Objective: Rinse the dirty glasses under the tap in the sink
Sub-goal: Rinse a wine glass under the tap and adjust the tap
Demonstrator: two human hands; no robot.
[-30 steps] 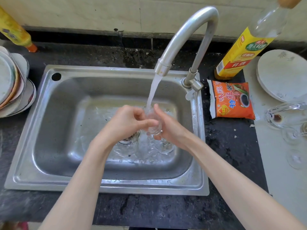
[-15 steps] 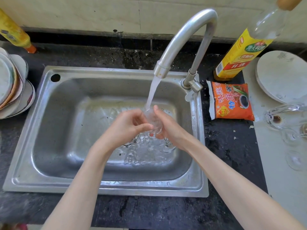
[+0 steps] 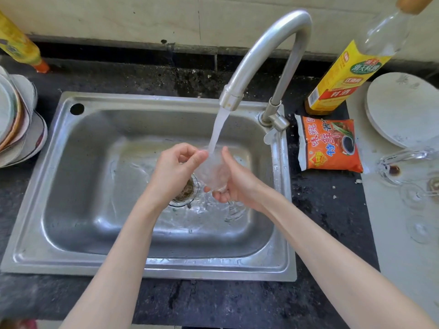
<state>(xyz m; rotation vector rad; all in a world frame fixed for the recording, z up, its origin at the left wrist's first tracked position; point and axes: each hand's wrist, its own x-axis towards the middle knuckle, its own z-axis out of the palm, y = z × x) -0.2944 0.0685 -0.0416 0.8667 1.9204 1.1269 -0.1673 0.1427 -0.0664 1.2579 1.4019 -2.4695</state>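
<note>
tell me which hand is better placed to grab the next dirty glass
Right. The dirty glasses lie on the counter right of the sink, on the right hand's side; the left hand would cross over.

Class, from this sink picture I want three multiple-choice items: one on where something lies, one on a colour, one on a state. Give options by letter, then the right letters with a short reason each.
1. Where does the packet lie?
A. In the sink
B. On the counter right of the tap
C. On the stacked plates

2. What colour is the packet mostly?
A. Orange
B. Blue
C. Green

3. What state is the tap in?
A. Off
B. Dripping
C. Running

Answers:
1 B: it lies flat on the dark counter beside the tap's base.
2 A: its front is orange.
3 C: a full stream falls onto the glass, held between the left hand and right hand over the sink.
</note>
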